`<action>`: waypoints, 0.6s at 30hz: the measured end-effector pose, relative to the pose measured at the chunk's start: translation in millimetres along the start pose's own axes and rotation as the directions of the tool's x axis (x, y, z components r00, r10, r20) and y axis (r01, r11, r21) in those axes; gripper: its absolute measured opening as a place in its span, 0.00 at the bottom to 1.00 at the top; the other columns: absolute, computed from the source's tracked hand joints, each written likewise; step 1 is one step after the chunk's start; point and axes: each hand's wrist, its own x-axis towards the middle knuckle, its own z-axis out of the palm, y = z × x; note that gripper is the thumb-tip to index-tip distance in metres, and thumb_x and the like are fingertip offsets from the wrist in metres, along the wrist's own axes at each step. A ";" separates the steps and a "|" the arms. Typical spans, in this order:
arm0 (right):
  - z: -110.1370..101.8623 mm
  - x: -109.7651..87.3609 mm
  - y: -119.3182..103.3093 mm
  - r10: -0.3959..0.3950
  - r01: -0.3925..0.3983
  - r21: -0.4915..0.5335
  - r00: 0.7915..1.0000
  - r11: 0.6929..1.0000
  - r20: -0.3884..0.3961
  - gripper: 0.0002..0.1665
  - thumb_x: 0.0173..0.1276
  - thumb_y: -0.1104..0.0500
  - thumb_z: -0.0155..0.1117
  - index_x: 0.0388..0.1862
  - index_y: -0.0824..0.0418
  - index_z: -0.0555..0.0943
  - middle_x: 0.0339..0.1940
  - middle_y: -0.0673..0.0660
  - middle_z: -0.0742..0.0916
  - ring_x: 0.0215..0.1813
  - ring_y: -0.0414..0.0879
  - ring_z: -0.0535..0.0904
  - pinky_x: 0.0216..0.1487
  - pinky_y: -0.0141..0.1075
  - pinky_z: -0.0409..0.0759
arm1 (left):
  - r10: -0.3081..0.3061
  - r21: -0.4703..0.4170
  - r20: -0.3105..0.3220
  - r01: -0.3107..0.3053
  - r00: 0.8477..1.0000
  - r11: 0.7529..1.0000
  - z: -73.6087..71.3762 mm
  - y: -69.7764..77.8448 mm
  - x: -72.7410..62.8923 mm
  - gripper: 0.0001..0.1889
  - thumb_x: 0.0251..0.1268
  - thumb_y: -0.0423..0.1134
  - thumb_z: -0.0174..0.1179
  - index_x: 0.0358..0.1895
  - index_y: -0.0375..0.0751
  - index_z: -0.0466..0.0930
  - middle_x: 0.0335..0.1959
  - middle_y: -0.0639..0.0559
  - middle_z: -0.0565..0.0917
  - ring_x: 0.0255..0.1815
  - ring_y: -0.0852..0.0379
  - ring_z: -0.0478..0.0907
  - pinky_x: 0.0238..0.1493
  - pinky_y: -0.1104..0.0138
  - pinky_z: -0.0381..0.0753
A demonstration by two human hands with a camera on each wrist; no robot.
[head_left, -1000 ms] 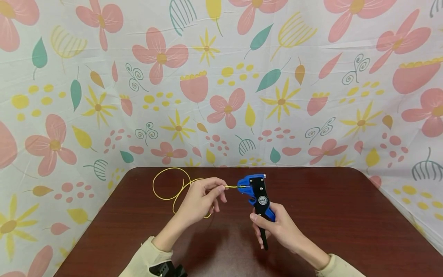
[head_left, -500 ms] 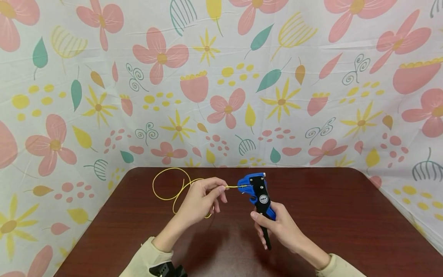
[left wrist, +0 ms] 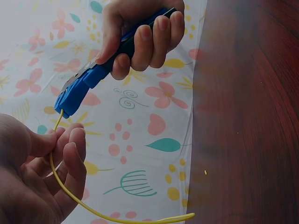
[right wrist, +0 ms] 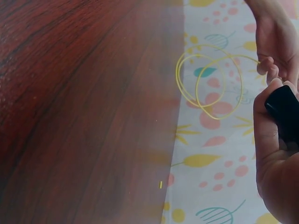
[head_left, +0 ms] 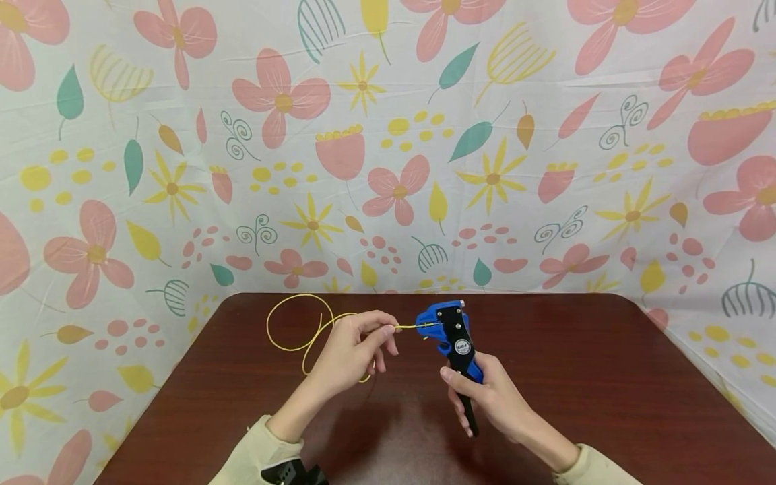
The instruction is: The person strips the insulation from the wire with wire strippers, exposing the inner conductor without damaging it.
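Note:
My left hand (head_left: 351,347) pinches a yellow wire (head_left: 406,327) between thumb and forefinger, its other fingers bent loosely. From there the wire runs right into the nose of a blue and black wire stripper (head_left: 455,337). My right hand (head_left: 491,397) grips the stripper by its handles, thumb across the near side. In the left wrist view the wire enters the blue jaws, and its slack curves under the left hand (left wrist: 42,163). The right wrist view shows the right hand (right wrist: 275,154) round the black handle end (right wrist: 283,109); the stripper's head is hidden there.
Loose loops of the yellow wire (right wrist: 219,116) trail behind the left hand. A tiny yellow piece (left wrist: 205,172) lies on the dark red-brown table (head_left: 576,370). A flower-printed cloth (head_left: 388,135) hangs behind the table.
The stripper has risen slightly and its lower handle end has shifted a little right, with the right thumb moving along. The left hand and the wire stay almost where they were.

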 end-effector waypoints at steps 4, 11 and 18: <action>0.8 0.2 0.5 0.009 -0.009 0.002 1.000 1.000 -0.010 0.12 0.85 0.64 0.53 0.45 0.74 0.68 0.19 0.71 0.75 0.13 0.56 0.76 0.11 0.55 0.78 | 0.000 -0.008 -0.001 0.000 1.000 1.000 0.2 0.0 -0.4 0.06 0.80 0.32 0.60 0.48 0.39 0.87 0.26 0.48 0.86 0.19 0.34 0.81 0.17 0.63 0.82; 2.7 0.3 -1.3 0.005 -0.006 -0.021 0.998 1.000 -0.062 0.14 0.85 0.63 0.53 0.39 0.73 0.69 0.16 0.73 0.71 0.09 0.59 0.70 0.07 0.49 0.74 | -0.005 -0.018 -0.001 0.005 1.000 1.000 0.8 0.5 -0.6 0.06 0.80 0.32 0.60 0.48 0.38 0.87 0.27 0.46 0.86 0.17 0.39 0.82 0.16 0.61 0.82; 2.9 1.0 -2.7 0.022 -0.024 -0.031 0.997 0.999 -0.071 0.17 0.85 0.62 0.54 0.40 0.77 0.67 0.16 0.75 0.70 0.09 0.62 0.68 0.07 0.47 0.74 | 0.000 -0.017 -0.005 0.000 1.000 1.000 0.5 -1.0 -0.7 0.06 0.80 0.32 0.60 0.47 0.38 0.87 0.26 0.48 0.86 0.16 0.44 0.81 0.16 0.53 0.83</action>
